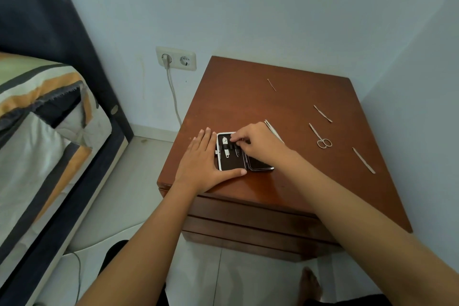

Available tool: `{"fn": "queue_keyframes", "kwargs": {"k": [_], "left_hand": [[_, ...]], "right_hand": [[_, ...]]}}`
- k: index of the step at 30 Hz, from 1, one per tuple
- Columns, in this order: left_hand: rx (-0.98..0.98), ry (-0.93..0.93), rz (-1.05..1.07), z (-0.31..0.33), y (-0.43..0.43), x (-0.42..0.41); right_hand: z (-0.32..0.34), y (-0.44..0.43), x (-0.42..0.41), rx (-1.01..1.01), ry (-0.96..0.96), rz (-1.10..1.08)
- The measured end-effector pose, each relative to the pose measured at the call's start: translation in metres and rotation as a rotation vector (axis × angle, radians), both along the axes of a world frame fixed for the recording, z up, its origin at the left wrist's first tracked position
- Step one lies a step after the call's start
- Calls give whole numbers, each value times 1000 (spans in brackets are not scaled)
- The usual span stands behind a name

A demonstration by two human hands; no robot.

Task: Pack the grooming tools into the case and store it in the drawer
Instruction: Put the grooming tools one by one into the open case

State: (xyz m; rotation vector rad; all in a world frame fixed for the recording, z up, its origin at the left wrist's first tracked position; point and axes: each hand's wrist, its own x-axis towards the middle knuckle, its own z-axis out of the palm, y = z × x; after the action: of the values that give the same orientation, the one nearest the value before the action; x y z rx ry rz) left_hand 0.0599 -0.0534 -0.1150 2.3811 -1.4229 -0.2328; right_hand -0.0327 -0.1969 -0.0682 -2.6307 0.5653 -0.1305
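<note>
Brown wood makes up the small bedside table (248, 97), and a little black case with a silver rim (232, 165) lies open on it. The left hand (202, 163) lies flat and wide, fingers spread, touching the left edge of the case to keep it from sliding. The right hand (255, 143) is pinched small over the top of the case. Its fingertips (236, 138) seem to press a thin tool under the black strap, but I cannot tell just what they hold.

A shiny metal nail clipper (225, 148) already sits under the strap, just right of the left hand's fingers. Shiny tweezers (273, 130) peek out just behind the right hand. Farther right of that hand lie small silver scissors (320, 138), a thin metal pusher (322, 113) and a long flat nail file (363, 160). A tiny thin pin-like tool (271, 85) lies well beyond both hands.

The job looks only part done. The strap looks tight, so a hard push could make the tool pop out. It could also nudge the case toward the near edge. The scissors look sharp, so a fast grab could poke a finger.
</note>
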Motion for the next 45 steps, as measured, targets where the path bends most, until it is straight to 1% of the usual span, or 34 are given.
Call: {"fn": "queue_keyframes", "kwargs": {"k": [3, 5, 8, 10, 13, 15, 18, 21, 26, 30, 34, 38, 42, 45], "left_hand": [[-7, 3, 0, -1, 0, 0], [-4, -6, 4, -1, 0, 0], [13, -18, 12, -1, -1, 1], [19, -27, 9, -1, -1, 1], [18, -23, 10, -2, -1, 1], [17, -21, 12, -2, -1, 2], [26, -24, 15, -2, -2, 1], [27, -22, 10, -2, -2, 1], [31, -14, 13, -2, -2, 1], [26, -8, -41, -4, 0, 5], [73, -35, -121, -4, 3, 7], [70, -34, -97, -4, 6, -3], [74, -13, -68, -5, 13, -17], [97, -5, -89, -3, 17, -19]], "right_hand": [[-8, 9, -15, 17, -39, 44], [-12, 6, -29, 42, -107, -24], [-16, -17, -61, 41, -303, -284], [-17, -37, -87, 39, -380, -495], [-17, -65, -116, 7, -375, -735], [-19, -78, -126, 18, -345, -812], [-26, -88, -129, 35, -261, -868], [-33, -91, -125, 31, -237, -866], [-31, -83, -121, 16, -135, -814], [-21, -40, -107, 112, -158, -687], [-13, 22, -84, 180, -192, -521], [-12, 54, -71, 162, -173, -481], [-11, 63, -71, 137, -76, -463], [-9, 64, -73, 103, -35, -449]]}}
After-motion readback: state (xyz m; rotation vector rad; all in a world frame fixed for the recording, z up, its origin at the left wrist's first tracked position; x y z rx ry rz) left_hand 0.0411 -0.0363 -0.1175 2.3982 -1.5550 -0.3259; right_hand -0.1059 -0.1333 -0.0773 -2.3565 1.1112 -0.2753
